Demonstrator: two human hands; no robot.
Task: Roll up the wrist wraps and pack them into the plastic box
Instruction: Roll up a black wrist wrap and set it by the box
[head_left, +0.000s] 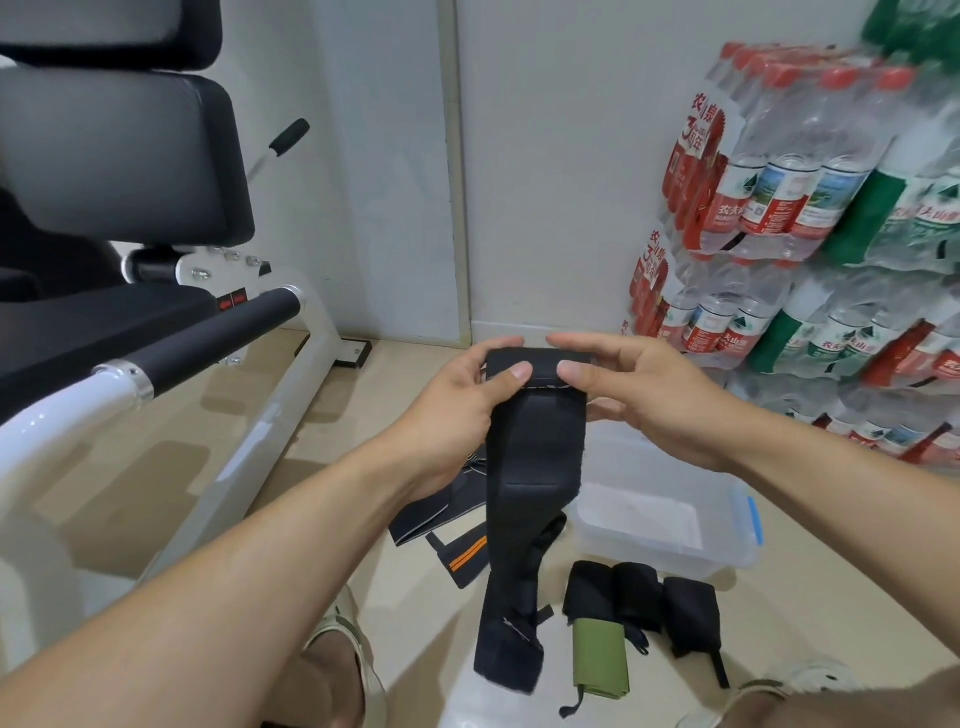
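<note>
Head view, left to right: white steel gym machine (291, 415) with black padded seat, foam roller bar. Left hand (457, 400) pinches top left corner of black woven wrist wrap (524, 467), thumb on front; right hand (639, 395) pinches top right corner likewise. Top edge folded over, rest hanging limp toward floor. Flat unrolled wraps (447, 514) on tile behind. Clear plastic box (670, 514), blue latch, open, right of strap. Three rolled wraps (644, 608) before box. Shrink-wrapped water bottles (800, 208) stacked at wall.

2 bare forearms (249, 545), no sleeves; beige sandals (345, 631)
</note>
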